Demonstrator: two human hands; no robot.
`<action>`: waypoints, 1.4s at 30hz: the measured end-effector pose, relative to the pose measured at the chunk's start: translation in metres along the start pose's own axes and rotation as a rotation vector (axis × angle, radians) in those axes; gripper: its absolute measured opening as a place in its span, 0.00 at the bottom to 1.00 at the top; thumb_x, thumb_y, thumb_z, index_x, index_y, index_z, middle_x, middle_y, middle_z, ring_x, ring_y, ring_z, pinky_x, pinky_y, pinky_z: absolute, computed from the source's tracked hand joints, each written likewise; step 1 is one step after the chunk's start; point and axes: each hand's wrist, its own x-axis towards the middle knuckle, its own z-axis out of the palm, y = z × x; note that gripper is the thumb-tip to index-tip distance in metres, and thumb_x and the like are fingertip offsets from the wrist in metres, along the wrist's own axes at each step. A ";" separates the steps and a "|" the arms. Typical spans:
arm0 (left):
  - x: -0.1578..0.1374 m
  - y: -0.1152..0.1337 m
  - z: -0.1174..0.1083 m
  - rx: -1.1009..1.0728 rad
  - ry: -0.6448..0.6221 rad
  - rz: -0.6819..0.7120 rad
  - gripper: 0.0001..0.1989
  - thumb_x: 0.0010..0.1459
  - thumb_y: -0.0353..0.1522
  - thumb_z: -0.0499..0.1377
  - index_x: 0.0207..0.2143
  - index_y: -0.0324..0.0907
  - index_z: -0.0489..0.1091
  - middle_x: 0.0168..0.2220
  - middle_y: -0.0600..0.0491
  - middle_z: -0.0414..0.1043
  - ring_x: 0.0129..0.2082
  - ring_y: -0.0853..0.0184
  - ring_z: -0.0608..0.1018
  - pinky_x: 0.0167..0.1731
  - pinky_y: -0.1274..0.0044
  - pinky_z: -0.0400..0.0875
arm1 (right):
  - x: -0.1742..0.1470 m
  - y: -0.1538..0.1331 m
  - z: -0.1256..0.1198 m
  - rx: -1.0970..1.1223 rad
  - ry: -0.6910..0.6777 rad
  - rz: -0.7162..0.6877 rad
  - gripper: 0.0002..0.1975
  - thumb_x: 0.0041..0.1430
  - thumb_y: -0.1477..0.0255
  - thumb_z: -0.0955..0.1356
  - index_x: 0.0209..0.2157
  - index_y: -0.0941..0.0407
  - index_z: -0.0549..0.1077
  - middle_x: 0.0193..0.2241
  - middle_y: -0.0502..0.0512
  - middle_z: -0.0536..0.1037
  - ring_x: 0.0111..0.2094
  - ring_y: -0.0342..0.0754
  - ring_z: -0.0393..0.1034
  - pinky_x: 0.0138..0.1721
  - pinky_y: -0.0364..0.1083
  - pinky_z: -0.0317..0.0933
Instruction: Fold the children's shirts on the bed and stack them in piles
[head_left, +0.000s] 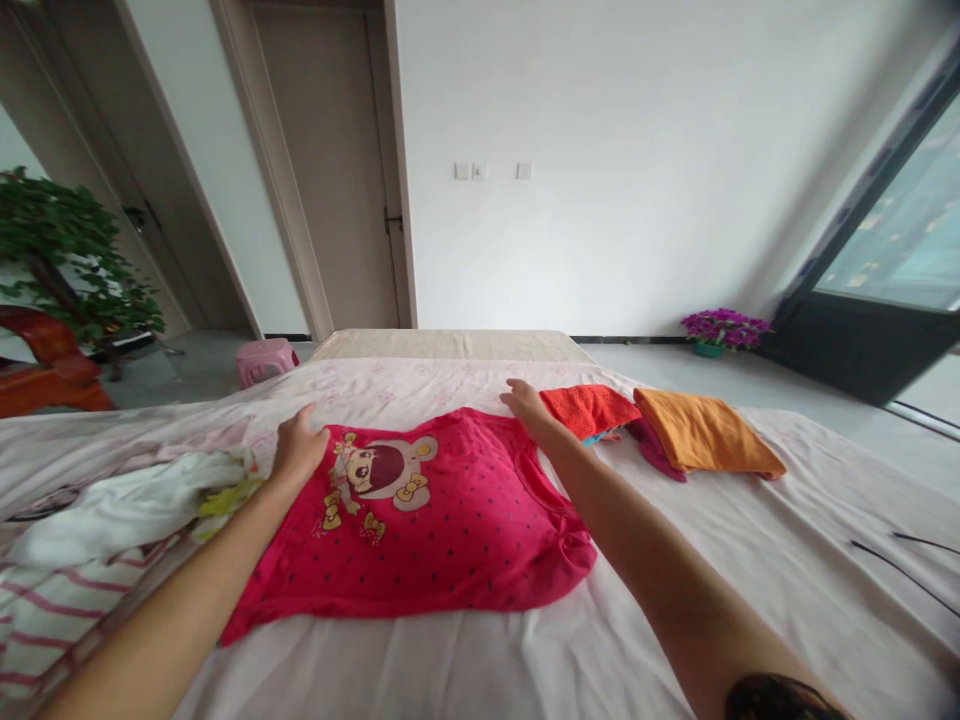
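A pink-red short-sleeved shirt (465, 530) with dark dots and a cartoon girl print lies spread sideways, neckline to the right and hem to the left. At its far left corner my left hand (298, 446) has its fingers closed on the cloth edge. My right hand (525, 402) hovers by the far right shoulder of the shirt, fingers stretched out and a little apart. Nothing shows in that hand; its underside is hidden.
A pale sheet (465, 670) covers the bed. Loose clothes (112, 520) are heaped at left. Right of the shirt lie folded red cloth (592, 408) and folded orange cloth (709, 432). Dark thin cords (900, 572) rest at far right. A pink stool (266, 362) stands beyond.
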 end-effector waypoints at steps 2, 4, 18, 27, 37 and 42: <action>-0.023 0.001 0.014 0.128 0.001 0.130 0.26 0.56 0.32 0.54 0.57 0.37 0.65 0.55 0.40 0.67 0.60 0.54 0.66 0.60 0.63 0.62 | -0.036 0.006 0.018 -0.059 -0.018 -0.050 0.27 0.56 0.74 0.65 0.59 0.62 0.66 0.55 0.68 0.71 0.54 0.58 0.68 0.54 0.53 0.62; -0.055 -0.001 0.025 0.206 -0.087 0.287 0.25 0.60 0.35 0.50 0.59 0.36 0.64 0.59 0.40 0.64 0.63 0.56 0.63 0.62 0.65 0.59 | -0.078 0.018 0.035 -0.130 -0.065 -0.147 0.28 0.57 0.73 0.66 0.60 0.60 0.66 0.63 0.66 0.62 0.63 0.59 0.56 0.61 0.55 0.52; -0.140 -0.042 -0.020 0.632 -0.144 0.365 0.29 0.63 0.41 0.48 0.64 0.41 0.59 0.63 0.38 0.60 0.62 0.51 0.64 0.58 0.60 0.58 | -0.150 0.100 -0.006 -0.754 -0.114 -0.212 0.29 0.68 0.59 0.57 0.66 0.55 0.56 0.67 0.59 0.54 0.67 0.57 0.45 0.65 0.59 0.41; -0.153 -0.058 -0.043 0.751 -0.152 0.333 0.28 0.64 0.43 0.44 0.58 0.38 0.66 0.60 0.39 0.62 0.57 0.52 0.68 0.55 0.64 0.63 | -0.194 0.092 -0.057 -0.539 0.033 -0.120 0.17 0.63 0.70 0.61 0.49 0.52 0.74 0.47 0.56 0.76 0.48 0.50 0.70 0.44 0.45 0.61; -0.171 -0.058 -0.062 0.552 -0.102 0.134 0.23 0.63 0.42 0.46 0.55 0.43 0.67 0.52 0.42 0.67 0.46 0.57 0.75 0.46 0.68 0.70 | -0.230 0.087 -0.058 -0.407 -0.065 -0.138 0.15 0.59 0.64 0.66 0.46 0.51 0.75 0.41 0.53 0.77 0.38 0.46 0.72 0.37 0.42 0.59; -0.170 -0.060 -0.064 0.519 -0.091 0.071 0.21 0.63 0.39 0.45 0.54 0.45 0.68 0.50 0.43 0.68 0.46 0.55 0.75 0.42 0.68 0.72 | -0.229 0.103 -0.056 -0.260 -0.121 -0.194 0.12 0.54 0.71 0.66 0.39 0.54 0.78 0.37 0.53 0.78 0.36 0.47 0.71 0.40 0.43 0.61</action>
